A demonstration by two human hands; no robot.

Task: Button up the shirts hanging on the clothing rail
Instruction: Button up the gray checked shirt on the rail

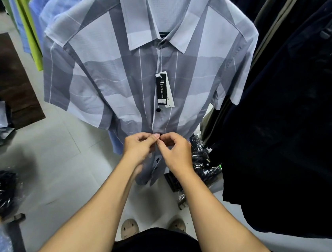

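Low on the placket of the grey shirt, hanging between bright shirts and dark clothes, the left hand and right hand are pinching its edges together, seemingly to fasten it there.

Two hands are working: left hand and right hand. One grey checked shirt is hanging. Two dark buttons are showing: upper button above the fingers, lower button below them. One black tag is hanging above the fingers.

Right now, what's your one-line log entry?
step: buttoning | shirt: hanging, upper button done | left hand: pinches shirt | right hand: pinches shirt
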